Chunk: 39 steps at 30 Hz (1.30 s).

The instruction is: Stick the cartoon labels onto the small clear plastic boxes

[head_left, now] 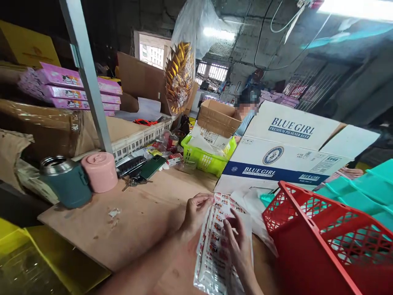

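A stack of printed sticker sheets point(218, 235), with rows of small red and orange cartoon figures, lies on the wooden table in front of me. My left hand point(195, 213) pinches the upper left edge of the stack between thumb and fingers. Over the right part of the sheets is my right hand point(238, 237), its fingers apart and holding nothing. Whether its fingertips touch the top sheet I cannot tell. Translucent white plastic point(253, 215) lies beside the stack's upper right.
Right of the sheets stands a red crate point(302, 233), with a Blue Girl beer carton point(260, 153) behind. A green basket point(202, 159), phone point(152, 167), keys point(132, 182), pink container point(100, 172) and teal flask point(67, 182) line the table's back and left. A person point(247, 110) is beyond the carton.
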Each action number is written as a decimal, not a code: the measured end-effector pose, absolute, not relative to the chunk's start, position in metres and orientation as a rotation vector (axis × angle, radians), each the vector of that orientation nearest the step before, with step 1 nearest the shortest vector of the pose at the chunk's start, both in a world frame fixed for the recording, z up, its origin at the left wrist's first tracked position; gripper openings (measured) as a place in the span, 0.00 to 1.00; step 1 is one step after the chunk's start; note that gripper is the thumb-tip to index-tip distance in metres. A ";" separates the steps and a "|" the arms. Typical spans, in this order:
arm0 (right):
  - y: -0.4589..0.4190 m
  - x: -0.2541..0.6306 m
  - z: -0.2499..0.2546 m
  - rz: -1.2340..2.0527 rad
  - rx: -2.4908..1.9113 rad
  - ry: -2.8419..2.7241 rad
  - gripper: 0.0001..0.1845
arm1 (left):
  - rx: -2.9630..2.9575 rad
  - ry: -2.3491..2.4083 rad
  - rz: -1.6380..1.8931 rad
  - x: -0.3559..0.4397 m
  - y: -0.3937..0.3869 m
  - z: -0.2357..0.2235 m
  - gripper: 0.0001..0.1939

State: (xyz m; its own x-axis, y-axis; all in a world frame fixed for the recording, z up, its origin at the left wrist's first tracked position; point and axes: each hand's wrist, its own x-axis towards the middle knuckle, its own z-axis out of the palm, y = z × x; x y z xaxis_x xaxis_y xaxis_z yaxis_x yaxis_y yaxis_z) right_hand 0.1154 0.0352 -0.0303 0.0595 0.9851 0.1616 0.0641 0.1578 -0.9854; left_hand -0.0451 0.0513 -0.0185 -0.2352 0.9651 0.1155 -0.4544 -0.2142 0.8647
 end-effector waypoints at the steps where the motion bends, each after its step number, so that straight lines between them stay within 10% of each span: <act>1: 0.040 0.117 -0.028 0.938 -1.189 -1.310 0.34 | 0.912 0.888 1.716 -0.047 0.051 -0.016 0.15; 13: 0.052 0.118 -0.021 0.761 -1.036 -1.460 0.15 | 1.371 0.989 1.622 -0.053 0.047 -0.019 0.22; 17: 0.049 0.130 -0.023 0.554 -1.063 -1.479 0.15 | 1.209 1.176 1.795 -0.075 0.082 -0.011 0.47; 24: 0.038 0.114 -0.035 1.173 -1.061 -1.071 0.28 | 0.684 0.790 1.721 -0.109 0.190 0.072 0.27; 39: 0.045 0.109 -0.063 1.342 -0.987 -0.876 0.33 | 0.455 0.444 1.582 -0.049 0.283 0.123 0.45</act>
